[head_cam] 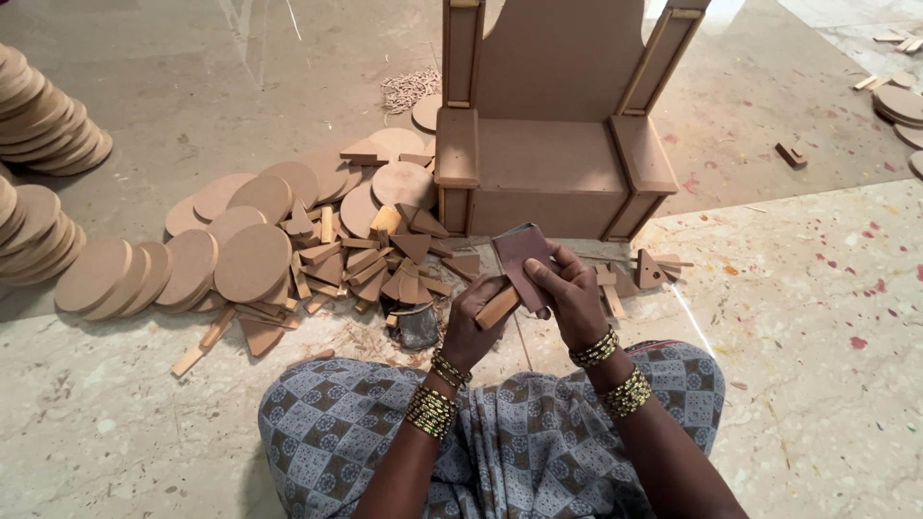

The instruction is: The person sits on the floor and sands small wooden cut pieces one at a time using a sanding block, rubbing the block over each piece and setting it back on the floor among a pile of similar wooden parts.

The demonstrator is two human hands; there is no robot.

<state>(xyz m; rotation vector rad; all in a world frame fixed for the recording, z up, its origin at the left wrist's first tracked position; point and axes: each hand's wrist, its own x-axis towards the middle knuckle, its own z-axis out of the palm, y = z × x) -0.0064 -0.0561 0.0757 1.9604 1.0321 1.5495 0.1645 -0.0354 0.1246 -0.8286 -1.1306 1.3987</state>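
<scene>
Small pale wooden block (497, 308), brown sandpaper (522, 258).

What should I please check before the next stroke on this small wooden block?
1. Left hand grips the block: ok.
2. Right hand holds the brown sheet against it: ok.
3. Fingers off the rubbing face: cannot tell.
4. Block finish: cannot tell, mostly hidden.
5. More cut pieces near on the floor: ok.
6. Chair-shaped frame stands apart from the hands: ok.
</scene>
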